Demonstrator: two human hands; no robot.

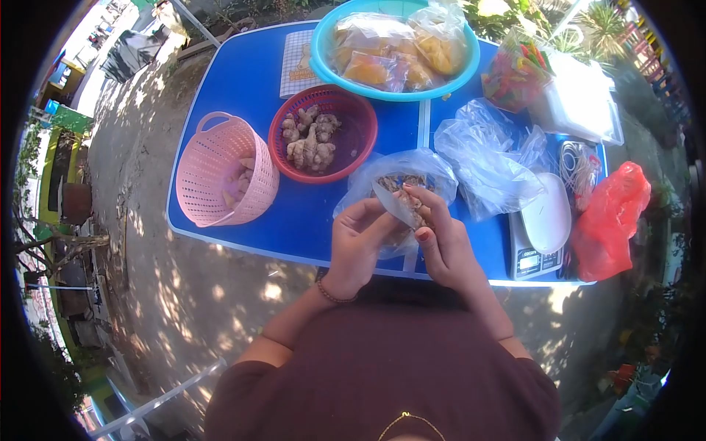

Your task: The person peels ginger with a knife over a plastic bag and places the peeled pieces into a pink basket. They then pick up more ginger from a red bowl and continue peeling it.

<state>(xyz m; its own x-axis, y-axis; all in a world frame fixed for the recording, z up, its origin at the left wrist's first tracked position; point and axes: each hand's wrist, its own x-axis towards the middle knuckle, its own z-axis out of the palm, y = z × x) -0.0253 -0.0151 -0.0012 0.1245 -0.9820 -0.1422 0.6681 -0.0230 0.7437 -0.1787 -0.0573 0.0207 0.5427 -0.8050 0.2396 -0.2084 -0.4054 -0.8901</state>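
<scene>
My right hand [450,253] is closed round the lower end of a knife, its handle hidden by the fingers. The knife's blade [395,206] slants up and left, in front of my left fingers. My left hand [357,246] is closed on a knobbly brown piece of ginger [421,212], partly hidden by blade and fingers. Both hands meet above an open clear plastic bag [360,176] with brown scraps inside. Behind it, a red basket [278,151] holds knobbly ginger roots [315,147]. Pale pieces [241,180] lie inside the tilted-looking pink basket [202,180] at left.
On the blue table [228,81], a turquoise basin [318,62] holds bagged yellow food. Crumpled clear bags [489,158], a kitchen scale [540,228] and a red plastic bag [610,224] are to the right. Behind them stand a tub of colourful pieces [518,70] and white containers [577,95].
</scene>
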